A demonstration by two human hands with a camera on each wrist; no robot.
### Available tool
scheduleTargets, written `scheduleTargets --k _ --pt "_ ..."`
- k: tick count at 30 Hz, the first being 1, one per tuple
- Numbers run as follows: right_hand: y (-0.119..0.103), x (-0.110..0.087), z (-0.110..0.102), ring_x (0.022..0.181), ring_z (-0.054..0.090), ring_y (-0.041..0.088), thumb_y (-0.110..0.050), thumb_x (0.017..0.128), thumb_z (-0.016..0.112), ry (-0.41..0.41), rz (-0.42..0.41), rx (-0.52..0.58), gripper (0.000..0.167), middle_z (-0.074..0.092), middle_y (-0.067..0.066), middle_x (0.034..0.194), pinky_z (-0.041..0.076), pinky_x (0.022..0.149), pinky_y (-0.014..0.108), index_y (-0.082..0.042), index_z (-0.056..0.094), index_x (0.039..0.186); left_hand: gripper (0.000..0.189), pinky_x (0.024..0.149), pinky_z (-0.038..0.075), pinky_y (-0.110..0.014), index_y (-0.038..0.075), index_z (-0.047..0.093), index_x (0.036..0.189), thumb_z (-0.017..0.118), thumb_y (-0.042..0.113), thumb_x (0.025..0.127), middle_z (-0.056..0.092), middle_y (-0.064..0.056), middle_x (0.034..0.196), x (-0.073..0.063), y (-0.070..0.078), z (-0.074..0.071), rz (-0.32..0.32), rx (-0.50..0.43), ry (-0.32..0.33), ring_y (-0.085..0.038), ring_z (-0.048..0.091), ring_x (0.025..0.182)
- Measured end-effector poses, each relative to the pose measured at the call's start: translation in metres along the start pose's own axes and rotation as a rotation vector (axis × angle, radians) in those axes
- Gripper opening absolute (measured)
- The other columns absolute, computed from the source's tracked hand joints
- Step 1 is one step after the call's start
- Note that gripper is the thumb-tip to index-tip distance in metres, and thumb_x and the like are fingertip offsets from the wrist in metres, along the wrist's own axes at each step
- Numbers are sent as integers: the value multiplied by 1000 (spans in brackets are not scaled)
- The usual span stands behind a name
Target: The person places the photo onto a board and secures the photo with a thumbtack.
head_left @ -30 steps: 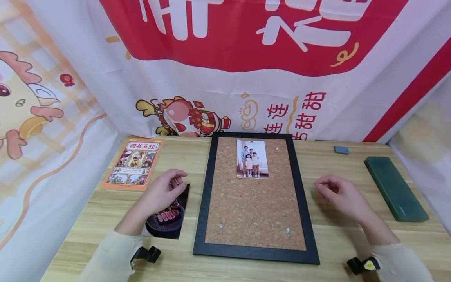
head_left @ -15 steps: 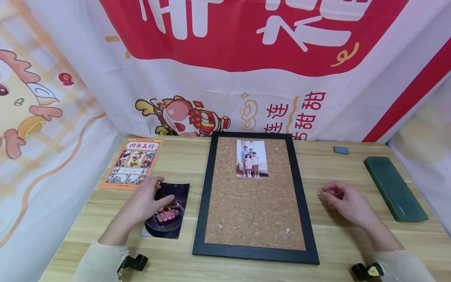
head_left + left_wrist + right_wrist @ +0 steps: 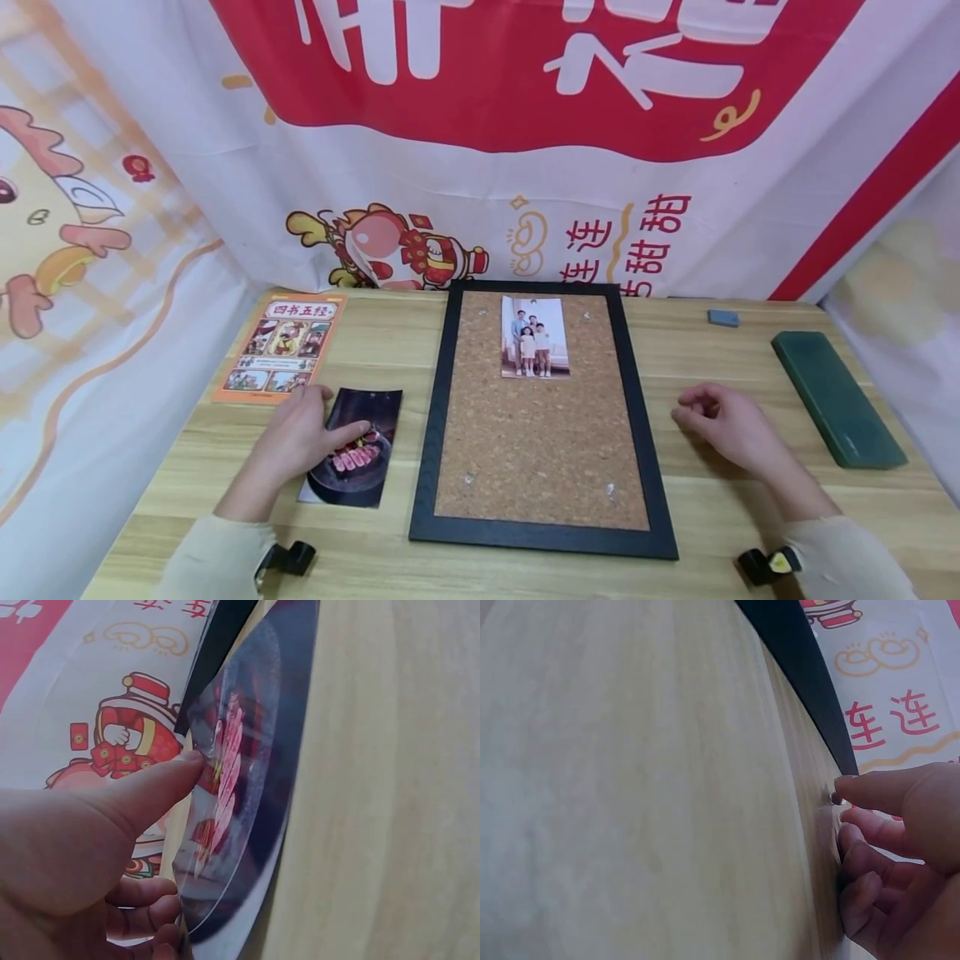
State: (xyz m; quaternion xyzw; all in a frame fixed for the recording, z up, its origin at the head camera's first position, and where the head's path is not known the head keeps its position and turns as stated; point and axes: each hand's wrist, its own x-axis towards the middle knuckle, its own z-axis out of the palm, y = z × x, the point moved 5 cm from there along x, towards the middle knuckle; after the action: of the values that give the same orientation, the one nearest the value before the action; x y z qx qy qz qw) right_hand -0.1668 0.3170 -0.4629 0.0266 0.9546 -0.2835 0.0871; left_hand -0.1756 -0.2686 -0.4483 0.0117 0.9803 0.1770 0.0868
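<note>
A photo of sliced meat on a dark plate (image 3: 356, 479) lies on the table left of the framed corkboard (image 3: 540, 442). My left hand (image 3: 292, 433) is at its left edge, with the thumb over the picture and the other fingers curled at the edge, pinching it. In the left wrist view, the thumb (image 3: 161, 784) meets the glossy surface of the photo (image 3: 262, 750). To the right of the board, my right hand (image 3: 723, 421) pinches a small shiny thumbtack (image 3: 835, 798) between thumb and forefinger. A family photo (image 3: 536, 337) is on the upper part of the corkboard.
An orange booklet (image 3: 281, 346) lies at the back left, right by my left fingers. On the right are a green slab-like block (image 3: 840, 400) and a small blue-grey block (image 3: 723, 317). Shiny bits (image 3: 611, 490) sit near the cork's corners. A printed cloth (image 3: 450, 183) hangs behind.
My left hand has moved left and down from above the meat photo to its left edge. The right hand has dipped slightly. Both photos and the board stay in place.
</note>
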Motion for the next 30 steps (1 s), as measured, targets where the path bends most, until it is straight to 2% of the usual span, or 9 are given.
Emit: scheduleTargets --k 4,9,12,15,18,22,25,30 --pt "0 3 2 88 57 24 -24 105 72 -5 17 -17 25 66 8 95 45 73 34 -3 71 117 86 81 55 -52 -12 57 127 85 59 87 64 -26 110 3 1 1 -7 12 16 -35 61 92" --pt "0 5 3 88 57 24 -21 105 72 -10 17 -26 19 66 7 94 44 73 35 -5 73 115 77 73 54 -44 -7 59 119 89 55 85 65 -21 103 4 1 2 -13 -8 22 -28 59 84" --pt "0 6 3 87 56 24 -21 105 72 -10 11 -26 18 66 7 94 44 73 35 -6 73 114 69 66 50 -39 -2 57 115 89 52 86 64 -17 98 3 -1 2 -42 -47 7 -26 56 80" --pt "-2 5 3 87 57 24 -19 105 72 -6 -5 -23 16 66 7 94 45 73 34 -5 73 113 55 62 45 -35 3 54 111 85 45 93 60 -12 93 0 -4 2 -79 -104 -20 -24 54 76" --pt "-3 3 3 86 57 23 -16 104 72 2 -28 -19 14 68 7 93 46 73 34 -5 73 112 40 62 45 -34 4 54 110 77 35 100 60 -10 90 -1 -6 1 -84 -156 -33 -22 54 74" --pt "-4 1 1 86 57 23 -17 104 72 9 -47 -14 14 71 7 96 47 74 34 -5 74 111 26 68 51 -34 0 60 113 69 23 105 67 -11 93 -2 -11 -3 -41 -207 -35 -21 61 77" --pt "-4 -1 -1 87 58 23 -21 106 71 7 -43 1 17 72 7 97 47 73 32 -6 74 113 26 72 54 -34 -3 63 118 68 18 105 70 -12 97 -3 -15 -6 -9 -262 -45 -20 64 81" --pt "-1 -3 -3 82 58 20 -24 107 70 12 -43 41 20 71 5 94 49 65 27 -6 73 114 38 79 56 -31 -7 61 135 68 15 105 72 -11 103 -10 -21 -13 35 -351 -37 -19 70 91"
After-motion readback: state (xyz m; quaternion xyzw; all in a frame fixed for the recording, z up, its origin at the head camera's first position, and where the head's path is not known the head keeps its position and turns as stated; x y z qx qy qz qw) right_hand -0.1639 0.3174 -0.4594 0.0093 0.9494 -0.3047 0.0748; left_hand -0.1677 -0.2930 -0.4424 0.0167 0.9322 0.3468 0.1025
